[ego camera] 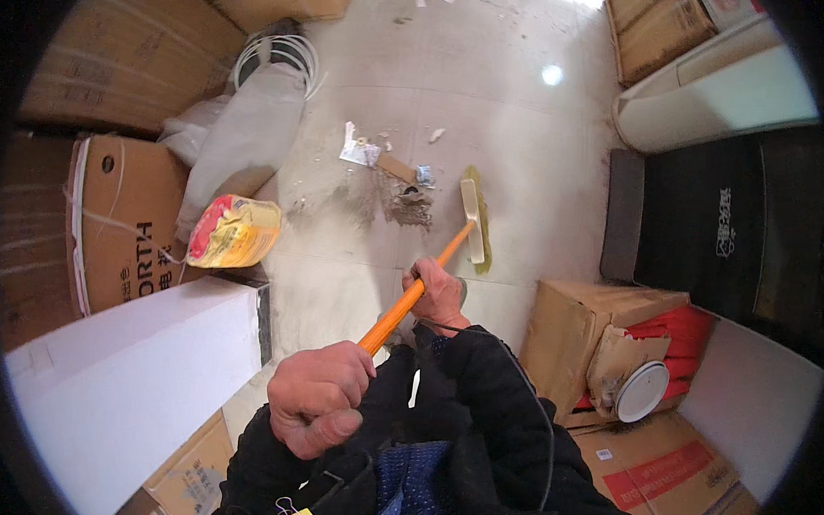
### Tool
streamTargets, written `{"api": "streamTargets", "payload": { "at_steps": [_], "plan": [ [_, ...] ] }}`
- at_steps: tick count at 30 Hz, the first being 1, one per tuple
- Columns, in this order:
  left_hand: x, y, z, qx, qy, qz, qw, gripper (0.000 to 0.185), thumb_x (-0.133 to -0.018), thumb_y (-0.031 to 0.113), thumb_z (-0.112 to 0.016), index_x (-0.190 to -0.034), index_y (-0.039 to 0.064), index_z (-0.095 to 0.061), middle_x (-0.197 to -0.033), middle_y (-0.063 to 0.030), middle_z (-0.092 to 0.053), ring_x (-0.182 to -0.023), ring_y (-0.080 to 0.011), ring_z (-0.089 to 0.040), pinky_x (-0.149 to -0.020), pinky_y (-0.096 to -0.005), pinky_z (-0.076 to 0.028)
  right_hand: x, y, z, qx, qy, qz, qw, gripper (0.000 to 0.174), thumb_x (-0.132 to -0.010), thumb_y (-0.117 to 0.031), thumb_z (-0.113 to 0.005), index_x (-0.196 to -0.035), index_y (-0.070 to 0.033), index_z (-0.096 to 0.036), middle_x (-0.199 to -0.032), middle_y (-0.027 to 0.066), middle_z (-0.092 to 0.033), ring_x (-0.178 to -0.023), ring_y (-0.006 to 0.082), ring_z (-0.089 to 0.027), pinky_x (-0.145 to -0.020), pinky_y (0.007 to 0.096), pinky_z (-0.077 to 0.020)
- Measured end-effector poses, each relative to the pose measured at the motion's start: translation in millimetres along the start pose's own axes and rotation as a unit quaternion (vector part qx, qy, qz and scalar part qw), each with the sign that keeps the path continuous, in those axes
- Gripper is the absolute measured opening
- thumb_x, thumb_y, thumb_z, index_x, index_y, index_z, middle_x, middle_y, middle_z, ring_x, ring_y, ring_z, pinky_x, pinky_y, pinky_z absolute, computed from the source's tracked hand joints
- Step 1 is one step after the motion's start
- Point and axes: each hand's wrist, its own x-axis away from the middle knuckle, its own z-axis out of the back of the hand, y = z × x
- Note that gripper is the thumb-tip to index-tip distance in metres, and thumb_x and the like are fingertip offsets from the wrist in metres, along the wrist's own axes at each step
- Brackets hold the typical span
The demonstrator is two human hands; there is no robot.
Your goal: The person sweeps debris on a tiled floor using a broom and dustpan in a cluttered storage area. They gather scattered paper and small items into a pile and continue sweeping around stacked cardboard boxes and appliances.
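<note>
My left hand [322,399] is closed around the top end of the orange wooden handle of a push broom [476,222]. Farther down the same handle, my right hand [438,290] grips it, with a thin dark cord running by the wrist. The broom's pale head and yellow-green bristles rest on the tiled floor ahead of me. Left of the bristles lies a pile of dark dirt [410,208] with a brown cardboard scrap [395,168], a small blue-and-white wrapper [425,176] and white paper scraps [358,153] along its far side.
Cardboard boxes [131,213], a plastic-wrapped bundle [253,122], a coil of white tubing [313,60] and a red-and-yellow bag [239,231] line the left. A white wall end [246,320] juts in nearby. At right stand a black cabinet-like object [692,226] and an opened carton [566,331] bearing a round white lid [642,391].
</note>
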Motion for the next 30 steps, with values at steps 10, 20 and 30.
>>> {"api": "streamTargets", "payload": {
  "at_steps": [10,20,30],
  "plan": [
    [161.9,70.7,96.2,-0.090,0.178,-0.005,0.980,0.040,-0.087,0.020,-0.059,-0.051,0.008,-0.048,-0.051,-0.0055,-0.056,-0.053,-0.0236,-0.063,-0.065,-0.0438,-0.055,49.4,-125.5,-75.5,0.019,-0.220,0.155,0.963,0.023,-0.086,-0.027,-0.064,-0.088,-0.007,-0.052,-0.087,0.0127,-0.058,-0.070,0.0380,-0.062,-0.058,0.0484,-0.0494],
    [377.5,97.9,107.3,-0.362,0.216,0.549,0.722,0.042,-0.098,0.030,-0.047,-0.128,0.002,-0.058,-0.087,-0.0134,-0.070,-0.071,-0.0278,-0.067,-0.068,-0.0400,-0.052,174.5,-157.8,-201.1,0.058,-0.473,0.254,0.841,0.019,-0.081,-0.017,-0.062,-0.088,-0.001,-0.055,-0.083,0.0154,-0.057,-0.068,0.0353,-0.062,-0.058,0.0465,-0.0485],
    [408.5,22.7,50.4,-0.274,0.213,0.541,0.766,0.021,-0.086,0.014,-0.062,-0.104,0.003,-0.062,-0.073,-0.0186,-0.062,-0.066,-0.0370,-0.063,-0.059,-0.0419,-0.050,202.0,-100.4,-211.0,0.167,-0.575,0.247,0.762,0.023,-0.086,-0.017,-0.054,-0.100,0.001,-0.058,-0.096,0.0184,-0.059,-0.082,0.0364,-0.065,-0.070,0.0468,-0.0520]
  ]
}}
